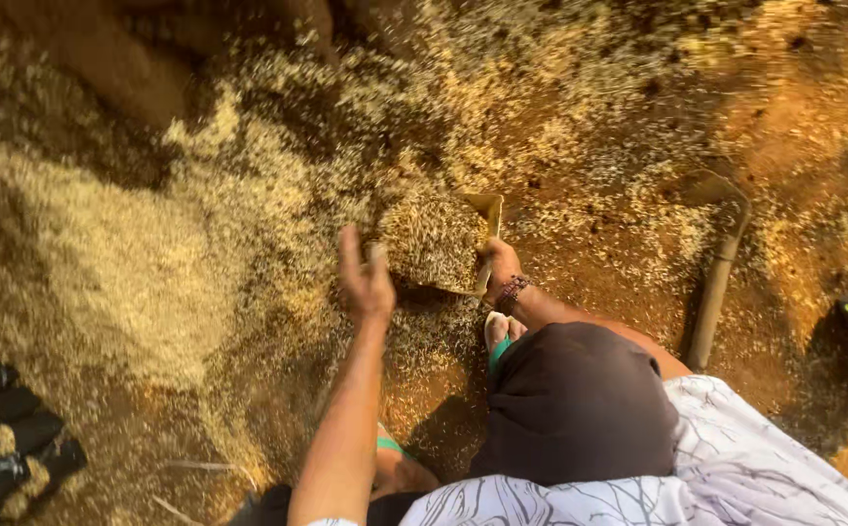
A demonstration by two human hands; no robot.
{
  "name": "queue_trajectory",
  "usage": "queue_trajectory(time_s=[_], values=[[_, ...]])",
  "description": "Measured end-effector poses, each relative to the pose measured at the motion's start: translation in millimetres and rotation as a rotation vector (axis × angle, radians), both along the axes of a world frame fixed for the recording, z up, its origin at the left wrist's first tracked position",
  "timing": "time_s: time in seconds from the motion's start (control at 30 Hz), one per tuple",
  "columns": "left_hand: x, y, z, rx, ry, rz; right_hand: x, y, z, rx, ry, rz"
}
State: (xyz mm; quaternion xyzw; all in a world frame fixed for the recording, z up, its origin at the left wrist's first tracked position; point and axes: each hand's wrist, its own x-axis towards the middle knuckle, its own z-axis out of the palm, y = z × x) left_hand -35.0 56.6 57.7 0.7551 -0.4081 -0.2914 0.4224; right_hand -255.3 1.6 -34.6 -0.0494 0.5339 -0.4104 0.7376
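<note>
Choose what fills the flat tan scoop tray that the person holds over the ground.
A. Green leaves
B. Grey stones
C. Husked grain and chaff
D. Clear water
C: the flat tan scoop tray is heaped with pale husked grain and chaff. The right hand holds its edge, and the left hand is open beside the heap.

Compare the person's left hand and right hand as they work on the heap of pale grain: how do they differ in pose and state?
The left hand is lifted with fingers spread and holds nothing, beside the flat tray heaped with pale grain. The right hand is closed on that tray's edge. The right wrist wears a dark beaded bracelet; the left wrist is bare. Both reach forward over the grain-strewn earth floor.
</note>
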Motion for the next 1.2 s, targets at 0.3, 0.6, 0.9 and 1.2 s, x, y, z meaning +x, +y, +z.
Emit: queue_trajectory(time_s=[0.3, 0.6, 0.9, 1.2], values=[[17, 42, 24, -0.023, 0.355, 0.377, -116, -249, 260, -0.502, 0.028, -0.215], [-3, 55, 4, 0.077, -0.039, 0.107, -70, -87, 144, -0.083, 0.100, -0.011], [22, 74, 34, 0.264, 0.083, 0.064, -165, 39, 62, -0.026, 0.066, -0.056], [83, 72, 143, 0.437, -0.079, -0.037, -271, 119, 76, 0.058, 0.479, -0.009]])
